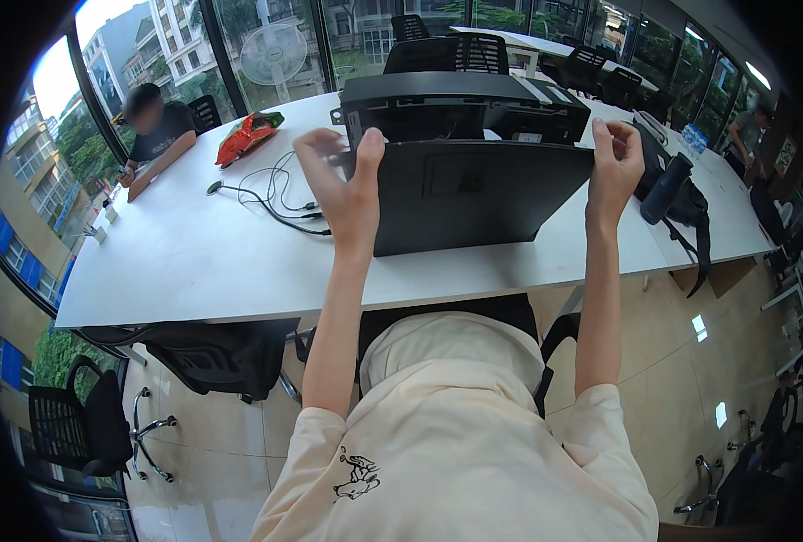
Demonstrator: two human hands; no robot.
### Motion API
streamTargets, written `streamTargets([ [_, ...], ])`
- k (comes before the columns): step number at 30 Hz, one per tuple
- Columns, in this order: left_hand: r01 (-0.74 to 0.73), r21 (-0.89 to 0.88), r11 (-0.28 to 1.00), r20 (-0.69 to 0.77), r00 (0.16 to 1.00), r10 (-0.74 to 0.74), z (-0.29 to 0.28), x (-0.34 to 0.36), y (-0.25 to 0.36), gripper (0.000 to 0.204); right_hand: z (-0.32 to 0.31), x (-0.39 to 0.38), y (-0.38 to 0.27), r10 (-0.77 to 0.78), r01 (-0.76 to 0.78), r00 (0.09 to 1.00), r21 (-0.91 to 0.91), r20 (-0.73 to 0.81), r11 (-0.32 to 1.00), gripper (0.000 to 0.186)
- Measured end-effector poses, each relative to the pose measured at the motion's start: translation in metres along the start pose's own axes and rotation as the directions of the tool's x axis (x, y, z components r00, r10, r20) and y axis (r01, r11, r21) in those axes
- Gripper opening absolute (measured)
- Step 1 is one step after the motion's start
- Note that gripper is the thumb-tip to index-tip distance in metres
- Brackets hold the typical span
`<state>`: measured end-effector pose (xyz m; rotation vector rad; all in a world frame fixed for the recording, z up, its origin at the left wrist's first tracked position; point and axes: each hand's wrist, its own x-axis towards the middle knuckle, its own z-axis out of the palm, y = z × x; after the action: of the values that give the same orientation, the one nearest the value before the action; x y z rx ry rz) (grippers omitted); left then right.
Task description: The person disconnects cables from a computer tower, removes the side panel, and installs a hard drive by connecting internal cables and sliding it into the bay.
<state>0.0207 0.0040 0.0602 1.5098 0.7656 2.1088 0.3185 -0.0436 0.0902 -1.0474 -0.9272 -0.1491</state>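
Note:
A black box-shaped case [456, 87], which looks like a computer case, lies on the table in front of me. Its near side is uncovered, and dark parts show inside. A flat black panel [474, 194] stands tilted before that opening. My left hand [340, 176] is at the panel's upper left corner, thumb raised and fingers spread away from it, slightly blurred. At the upper right corner, my right hand [616, 163] has its thumb against the panel's edge and its fingers curled. Part of the right-hand grip is hidden.
Cables [280, 208] lie left of the case, with a red packet [248, 137] beyond them. A dark bottle [666, 188] and a black bag [688, 203] are at right. Another person [159, 126] sits at the table's far left. Office chairs [81, 420] stand around.

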Motion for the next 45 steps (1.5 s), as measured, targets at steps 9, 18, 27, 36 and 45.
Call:
streamTargets([
  [9, 0.029, 0.063, 0.998, 0.106, 0.994, -0.036, 0.003, 0.044, -0.024, 0.103, 0.022, 0.036, 0.027, -0.006, 0.015, 0.993, -0.068, 0.119, 0.998, 0.072],
  [18, 0.109, -0.126, 0.986, 0.346, 0.936, -0.060, 0.003, 0.061, -0.036, 0.089, 0.021, 0.045, 0.054, 0.106, -0.186, 0.886, 0.136, 0.452, 0.973, 0.069],
  [27, 0.058, -0.074, 0.996, 0.338, 0.941, -0.029, 0.003, 0.068, -0.046, 0.083, 0.024, 0.030, 0.059, 0.030, -0.129, 0.888, 0.185, 0.460, 0.974, 0.079],
  [36, 0.048, -0.064, 0.997, 0.335, 0.942, -0.024, 0.000, 0.070, -0.050, 0.081, 0.034, 0.029, 0.067, -0.030, -0.076, 0.908, 0.234, 0.417, 0.969, 0.069],
  [45, 0.254, 0.517, 0.817, 0.585, 0.592, -0.554, -0.122, 0.047, -0.106, 0.057, 0.031, 0.031, 0.074, -0.066, 0.008, 0.935, 0.167, 0.348, 0.986, 0.074],
])
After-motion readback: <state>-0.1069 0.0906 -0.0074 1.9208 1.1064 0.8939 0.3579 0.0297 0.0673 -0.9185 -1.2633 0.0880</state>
